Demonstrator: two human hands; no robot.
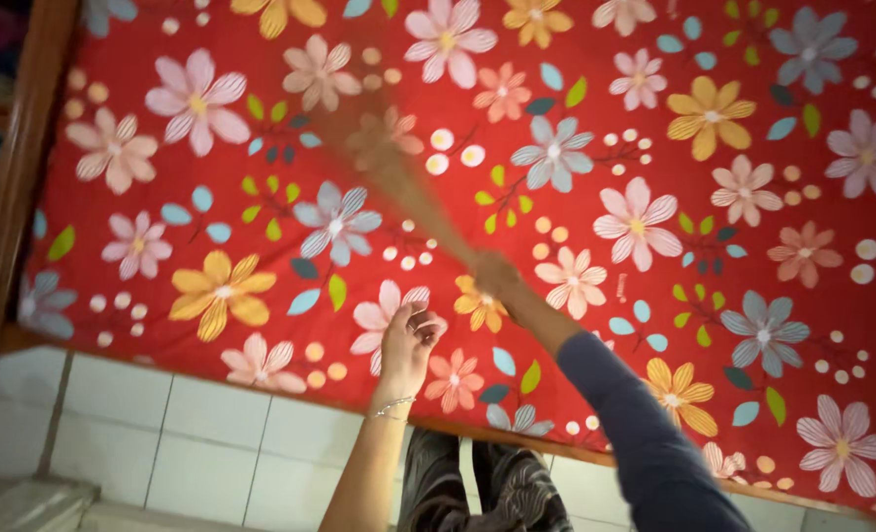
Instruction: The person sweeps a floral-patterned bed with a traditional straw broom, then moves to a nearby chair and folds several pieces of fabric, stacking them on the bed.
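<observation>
A red bedsheet (595, 138) printed with large flowers covers the bed and fills most of the view. My right hand (497, 278), in a dark blue sleeve, grips the handle of a straw whisk broom (389, 163). The broom reaches up and left over the sheet and is blurred by motion. My left hand (408, 340), with a thin bracelet at the wrist, rests on the sheet near the bed's front edge, its fingers curled loosely and holding nothing that I can see.
A wooden bed frame (19, 167) runs along the left side and under the sheet's front edge. White floor tiles (192, 433) lie below the bed. My legs in dark patterned trousers (487, 488) stand against the frame.
</observation>
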